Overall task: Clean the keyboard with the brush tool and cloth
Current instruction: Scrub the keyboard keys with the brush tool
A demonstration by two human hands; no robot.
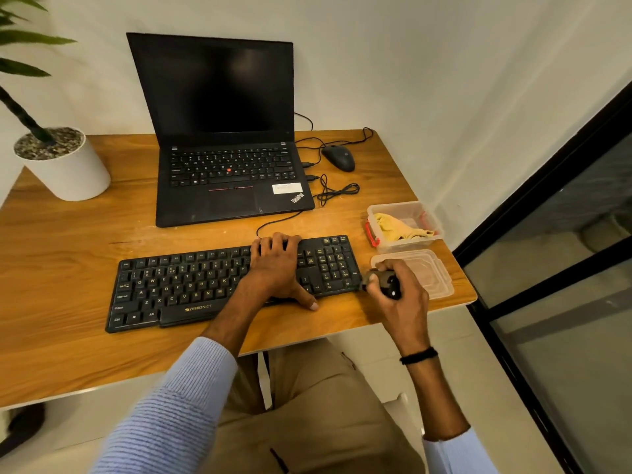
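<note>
At the centre of the frame, on the wooden counter (75, 254), the black keyboard (191, 285) lies with its long axis running left to right, the right end angled a little toward the top of the frame and the lettering facing me. Its cable leaves the far edge toward the open laptop (222, 138) behind it. My left hand (277, 268) lies across the keyboard right of its middle, fingers bent over the far edge and thumb stretched to the near edge, clasping it. My right hand (400, 295), just off the keyboard's right end, is curled round the dark brush tool (386, 283), whose tip points left at the number pad's side; I cannot tell whether it touches. Toward the right of the frame a clear tub (403, 208) with red clips holds the crumpled yellow cloth (396, 227). The tub's clear lid (434, 271) lies flat just below it, close to the counter's right edge, partly under my right hand. Bare wood shows left of the keyboard and in a strip between it and the near edge. A mouse (338, 157) sits right of the laptop, and a white plant pot (68, 172) stands at the upper left.
</note>
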